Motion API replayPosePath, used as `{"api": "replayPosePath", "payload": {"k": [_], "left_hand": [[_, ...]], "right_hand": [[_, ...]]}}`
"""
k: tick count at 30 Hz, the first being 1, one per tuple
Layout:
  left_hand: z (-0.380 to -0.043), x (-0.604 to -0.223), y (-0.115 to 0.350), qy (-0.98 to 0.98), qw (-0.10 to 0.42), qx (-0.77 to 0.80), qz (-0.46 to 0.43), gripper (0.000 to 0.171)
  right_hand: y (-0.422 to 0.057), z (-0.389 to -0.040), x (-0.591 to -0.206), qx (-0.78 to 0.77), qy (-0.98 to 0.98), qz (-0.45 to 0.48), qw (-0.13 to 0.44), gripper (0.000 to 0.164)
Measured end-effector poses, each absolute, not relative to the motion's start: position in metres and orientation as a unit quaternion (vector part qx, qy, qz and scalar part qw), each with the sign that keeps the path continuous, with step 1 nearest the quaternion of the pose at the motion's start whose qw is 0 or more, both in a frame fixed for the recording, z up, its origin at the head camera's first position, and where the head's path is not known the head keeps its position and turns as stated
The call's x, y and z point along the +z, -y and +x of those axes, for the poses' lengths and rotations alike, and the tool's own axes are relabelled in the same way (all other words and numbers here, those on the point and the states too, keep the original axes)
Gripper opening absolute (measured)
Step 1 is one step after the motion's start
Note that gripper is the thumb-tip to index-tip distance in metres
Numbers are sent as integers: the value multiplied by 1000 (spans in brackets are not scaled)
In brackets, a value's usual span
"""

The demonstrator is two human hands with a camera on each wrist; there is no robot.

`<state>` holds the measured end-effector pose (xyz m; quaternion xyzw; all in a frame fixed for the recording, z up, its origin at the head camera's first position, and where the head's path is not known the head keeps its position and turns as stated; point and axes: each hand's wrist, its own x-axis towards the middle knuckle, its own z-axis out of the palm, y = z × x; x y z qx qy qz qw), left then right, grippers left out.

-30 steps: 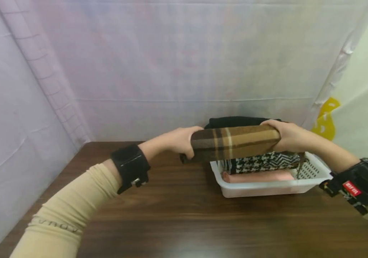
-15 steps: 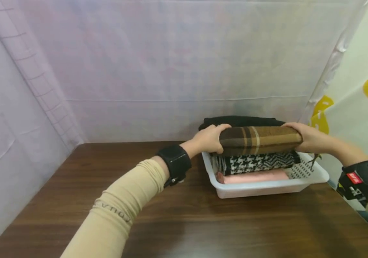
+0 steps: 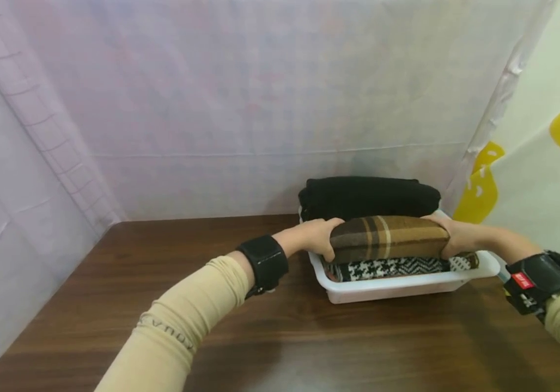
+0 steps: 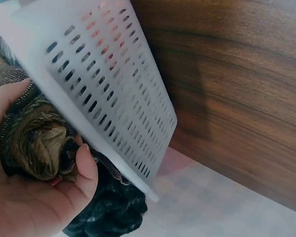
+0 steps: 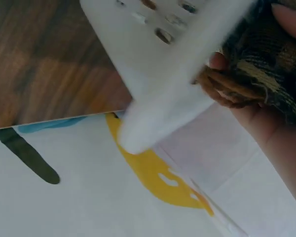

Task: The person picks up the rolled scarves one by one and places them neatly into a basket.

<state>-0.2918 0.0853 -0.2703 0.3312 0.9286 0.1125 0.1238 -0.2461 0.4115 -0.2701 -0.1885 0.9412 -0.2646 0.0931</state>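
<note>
A rolled brown plaid scarf (image 3: pixel 390 238) lies level in the white plastic basket (image 3: pixel 397 286), between a black rolled cloth (image 3: pixel 370 196) behind it and a black-and-white patterned roll (image 3: pixel 393 268) in front. My left hand (image 3: pixel 315 237) grips the scarf's left end; in the left wrist view the fingers and thumb (image 4: pixel 87 163) curl round its coiled end. At the other end my right hand (image 3: pixel 461 238) holds the roll, and brown fringe (image 5: pixel 232 91) hangs by the fingers in the right wrist view. The pink roll is almost wholly hidden.
The basket stands on a dark wooden table (image 3: pixel 241 337), towards its back right. Pale cloth walls (image 3: pixel 260 109) rise behind and at the left. At the right hangs a white cloth with yellow shapes (image 3: pixel 478 190).
Both hands have carried the plaid scarf right, then down and nearer into the basket. The black roll behind shows more now, while the pink roll has become covered.
</note>
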Motion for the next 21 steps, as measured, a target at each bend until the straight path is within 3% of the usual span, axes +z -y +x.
{"api": "replayPosePath", "payload": {"k": [6,16,21], "left_hand": [[-288,-271,-86,-934,114,96,325,89],[-279,-264,-67,-928,72,118,347,104],[-275,-261,-53,-926,59,114,355,104]], "right_hand": [[-412,-246,-276,-282,-934,-190,108,91],[-411,-234,-256,-198,-959,-193,58,105],[-406,-226,-247,-169,-960,-221,9,103]]}}
